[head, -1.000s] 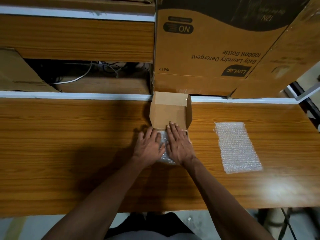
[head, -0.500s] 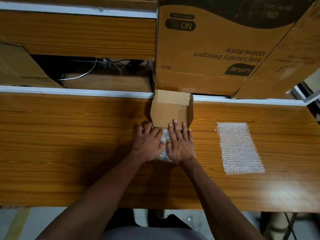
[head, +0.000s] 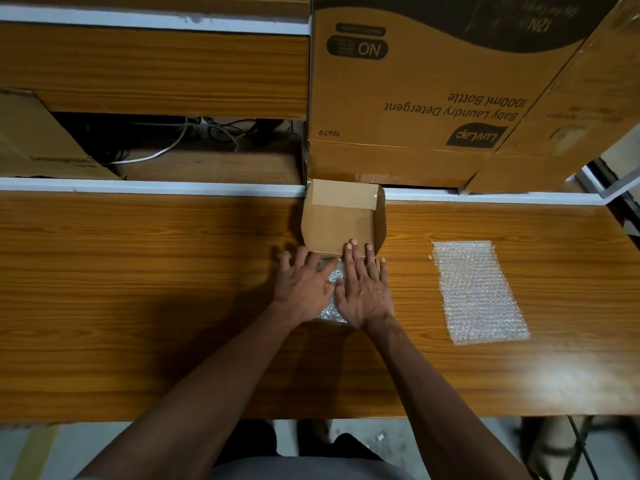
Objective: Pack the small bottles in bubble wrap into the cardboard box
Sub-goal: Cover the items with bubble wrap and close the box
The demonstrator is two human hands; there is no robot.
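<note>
A small open cardboard box (head: 337, 220) stands at the far edge of the wooden table (head: 138, 289). Just in front of it lies a piece of bubble wrap (head: 335, 280), mostly covered by my hands. My left hand (head: 304, 289) and my right hand (head: 365, 292) lie flat on it side by side, fingers stretched toward the box. The right fingertips touch the box's near edge. What is inside the wrap is hidden, and no bottle shows.
A second flat sheet of bubble wrap (head: 478, 292) lies on the table to the right. A large detergent carton (head: 433, 91) stands behind the small box. Cables (head: 173, 147) and another cardboard piece (head: 38, 143) sit on the shelf at the back left.
Both hands have slid forward over the bubble wrap toward the small box, and the right fingertips now reach its near edge.
</note>
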